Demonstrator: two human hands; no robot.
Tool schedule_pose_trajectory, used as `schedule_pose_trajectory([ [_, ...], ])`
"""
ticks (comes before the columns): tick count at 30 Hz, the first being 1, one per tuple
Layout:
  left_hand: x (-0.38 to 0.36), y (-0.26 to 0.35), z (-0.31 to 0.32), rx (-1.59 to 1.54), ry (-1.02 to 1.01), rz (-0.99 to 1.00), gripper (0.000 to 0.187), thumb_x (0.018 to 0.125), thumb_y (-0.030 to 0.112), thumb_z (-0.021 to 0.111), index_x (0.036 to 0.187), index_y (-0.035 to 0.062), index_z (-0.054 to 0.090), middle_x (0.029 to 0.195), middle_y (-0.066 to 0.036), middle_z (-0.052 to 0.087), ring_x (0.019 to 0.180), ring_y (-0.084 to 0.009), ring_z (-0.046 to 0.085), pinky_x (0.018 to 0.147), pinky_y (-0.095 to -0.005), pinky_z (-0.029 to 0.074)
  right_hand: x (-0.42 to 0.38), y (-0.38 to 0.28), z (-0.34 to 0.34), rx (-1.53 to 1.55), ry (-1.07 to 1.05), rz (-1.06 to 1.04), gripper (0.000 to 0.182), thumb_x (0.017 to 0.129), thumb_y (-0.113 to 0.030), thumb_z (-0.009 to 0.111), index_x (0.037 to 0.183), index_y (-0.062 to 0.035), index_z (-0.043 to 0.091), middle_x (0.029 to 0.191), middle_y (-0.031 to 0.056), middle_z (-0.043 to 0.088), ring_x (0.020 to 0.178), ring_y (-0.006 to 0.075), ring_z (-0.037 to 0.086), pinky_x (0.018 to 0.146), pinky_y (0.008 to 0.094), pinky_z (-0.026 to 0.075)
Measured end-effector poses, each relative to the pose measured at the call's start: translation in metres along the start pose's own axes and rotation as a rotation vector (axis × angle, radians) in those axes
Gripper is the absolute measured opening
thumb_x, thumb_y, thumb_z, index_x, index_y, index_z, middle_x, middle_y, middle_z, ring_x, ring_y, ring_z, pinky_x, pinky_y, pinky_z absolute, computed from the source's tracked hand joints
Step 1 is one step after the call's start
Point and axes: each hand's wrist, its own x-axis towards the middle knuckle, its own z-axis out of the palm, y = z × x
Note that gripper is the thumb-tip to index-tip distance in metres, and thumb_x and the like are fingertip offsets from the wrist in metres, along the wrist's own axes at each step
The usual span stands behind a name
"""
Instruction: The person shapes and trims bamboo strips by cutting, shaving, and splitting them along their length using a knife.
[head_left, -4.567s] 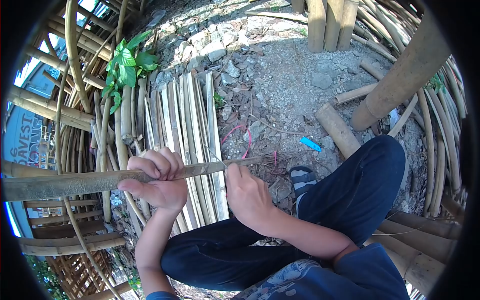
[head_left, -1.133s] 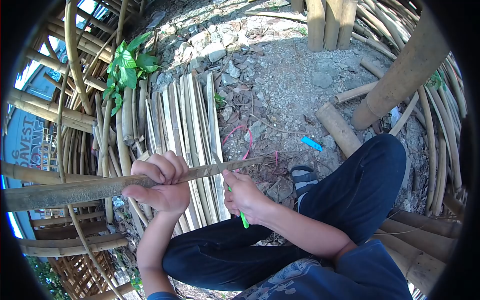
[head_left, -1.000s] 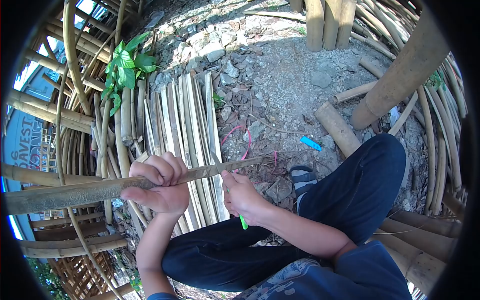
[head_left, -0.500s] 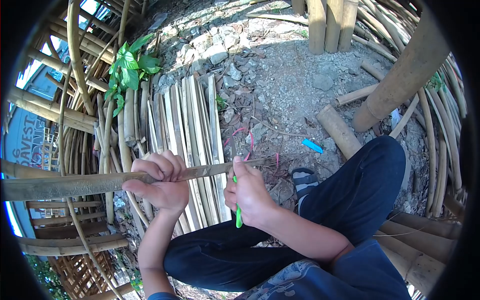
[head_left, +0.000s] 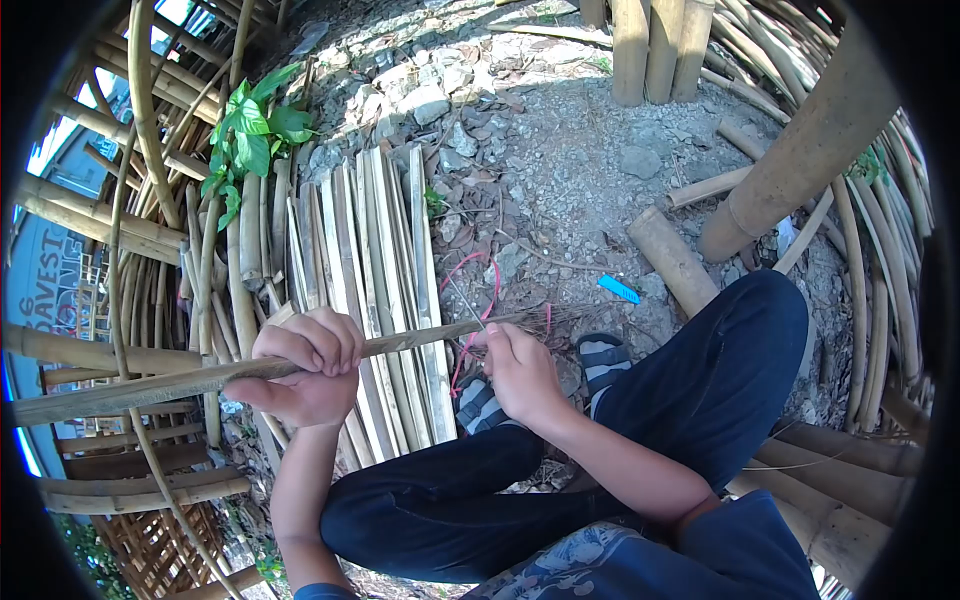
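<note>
A long bamboo strip (head_left: 150,391) runs across in front of me, rising slightly to the right. My left hand (head_left: 312,368) is wrapped around its middle, thumb along the underside. Near the strip's right end, my right hand (head_left: 522,376) is closed on a knife; its thin blade (head_left: 466,303) points up and left past the strip. The knife's handle is hidden in the fist now. Beneath the strip lies a bundle of split bamboo slats (head_left: 385,290), with a loop of pink cord (head_left: 496,280) beside it.
A blue plastic piece (head_left: 619,290) lies on the stony ground (head_left: 570,170). Cut bamboo pieces (head_left: 672,262) and a thick bamboo post (head_left: 790,150) stand to the right. On the left are a bamboo frame (head_left: 110,345) and a leafy plant (head_left: 248,135). My sandalled foot (head_left: 604,362) rests near the strip's end.
The bamboo strip has tilted, its left end lower. My right hand has moved right and turned, hiding the green knife handle. My left hand has shifted slightly left.
</note>
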Motion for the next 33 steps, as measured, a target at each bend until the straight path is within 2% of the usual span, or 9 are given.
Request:
schedule_pose_trajectory([
  [1,0.000,0.000,0.001,-0.004,0.003,-0.002,0.066,0.088,0.072,0.026,0.068,0.0100,0.037,0.055,-0.002,0.038,0.045,-0.0137,0.039,0.038,-0.0241,0.036,-0.006,-0.004,0.000,-0.049,0.010,-0.047,0.038,0.099,-0.032,0.038,0.096,-0.0006,0.059,0.066,0.0167,0.060,0.067,0.0346,0.062,0.065,0.0441,0.044],
  [3,0.000,0.000,0.003,-0.012,-0.032,0.006,0.066,0.088,0.071,0.027,0.067,0.0097,0.038,0.055,-0.003,0.040,0.045,-0.0142,0.040,0.039,-0.0243,0.037,-0.019,-0.008,0.010,0.029,0.000,-0.072,0.031,0.097,-0.028,0.044,0.095,0.0003,0.057,0.065,0.0191,0.059,0.066,0.0368,0.061,0.062,0.0455,0.043],
  [9,-0.005,-0.001,0.016,0.012,-0.012,0.037,0.064,0.089,0.070,0.028,0.069,0.0098,0.037,0.054,-0.002,0.037,0.044,-0.0132,0.037,0.038,-0.0240,0.033,-0.020,0.016,0.047,0.246,-0.108,0.145,0.044,0.099,-0.036,0.036,0.085,0.0018,0.054,0.064,0.0228,0.057,0.066,0.0392,0.060,0.063,0.0461,0.043],
  [12,-0.008,-0.001,0.021,0.026,0.030,0.055,0.063,0.089,0.070,0.028,0.069,0.0108,0.036,0.053,-0.001,0.036,0.043,-0.0126,0.035,0.037,-0.0241,0.030,-0.032,-0.008,0.038,-0.089,-0.077,-0.136,0.046,0.099,-0.035,0.033,0.078,0.0019,0.052,0.065,0.0274,0.057,0.064,0.0444,0.058,0.062,0.0525,0.044],
  [16,-0.009,0.001,0.022,0.022,-0.018,0.029,0.062,0.088,0.071,0.029,0.069,0.0117,0.035,0.053,-0.001,0.034,0.043,-0.0120,0.034,0.038,-0.0238,0.028,-0.026,-0.008,0.028,-0.237,-0.128,-0.113,0.047,0.099,-0.033,0.032,0.078,0.0037,0.053,0.064,0.0293,0.057,0.064,0.0463,0.059,0.062,0.0555,0.045],
  [19,-0.012,0.002,0.022,0.025,-0.036,0.019,0.062,0.087,0.071,0.031,0.068,0.0120,0.035,0.053,-0.001,0.034,0.043,-0.0118,0.034,0.038,-0.0237,0.028,0.003,0.043,0.028,-0.356,-0.012,-0.005,0.050,0.099,-0.032,0.030,0.085,0.0071,0.057,0.069,0.0320,0.059,0.070,0.0472,0.061,0.068,0.0556,0.047],
  [22,-0.007,-0.002,0.019,0.031,-0.057,0.053,0.064,0.087,0.071,0.028,0.070,0.0101,0.037,0.051,-0.001,0.034,0.040,-0.0127,0.034,0.036,-0.0253,0.028,0.017,0.074,0.017,-0.245,0.064,-0.047,0.048,0.100,-0.032,0.030,0.082,0.0049,0.056,0.067,0.0295,0.057,0.071,0.0476,0.058,0.067,0.0546,0.043],
  [27,-0.007,-0.003,0.018,0.029,-0.031,0.063,0.066,0.087,0.071,0.026,0.072,0.0088,0.039,0.051,-0.002,0.037,0.038,-0.0136,0.035,0.035,-0.0267,0.029,-0.023,-0.003,0.014,-0.212,-0.134,-0.256,0.040,0.099,-0.026,0.035,0.079,0.0044,0.051,0.057,0.0272,0.055,0.057,0.0465,0.057,0.057,0.0540,0.045],
  [33,-0.010,-0.001,0.020,0.027,-0.023,0.033,0.066,0.087,0.072,0.025,0.072,0.0095,0.038,0.055,-0.003,0.037,0.042,-0.0144,0.034,0.038,-0.0262,0.028,-0.026,-0.003,0.021,-0.248,-0.131,-0.270,0.039,0.099,-0.026,0.035,0.079,0.0038,0.051,0.058,0.0263,0.056,0.055,0.0460,0.057,0.054,0.0535,0.046],
])
